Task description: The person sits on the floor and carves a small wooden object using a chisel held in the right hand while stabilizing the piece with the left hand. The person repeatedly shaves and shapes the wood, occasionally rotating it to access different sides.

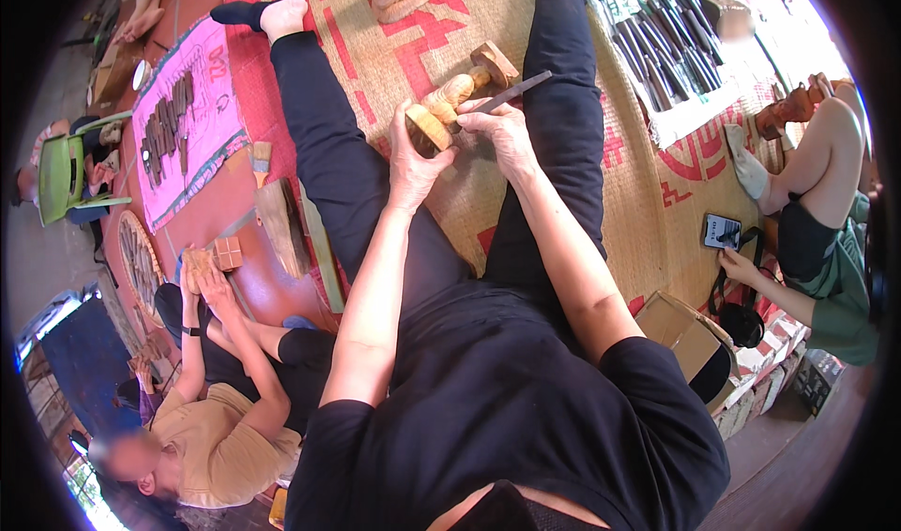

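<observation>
Over the patterned mat (366, 61), left fingers (400, 127) grasp carved wood (450, 99), right fingers (475, 123) a slender tool (524, 89); apparent shaping next calls for steady support.

The carving (450, 94) is wood, the tool (517, 91) matt metal.

The carved wooden piece (454, 93) is honey-brown; the tool (527, 85) dark grey; the woven mat (648, 235) straw-yellow with angular red motifs; the wearer's shirt (554, 390) black; the sheet (211, 76) pink with reddish markings; the chair (58, 179) lime green; the left-hand co-worker's shirt (221, 446) tan.
</observation>
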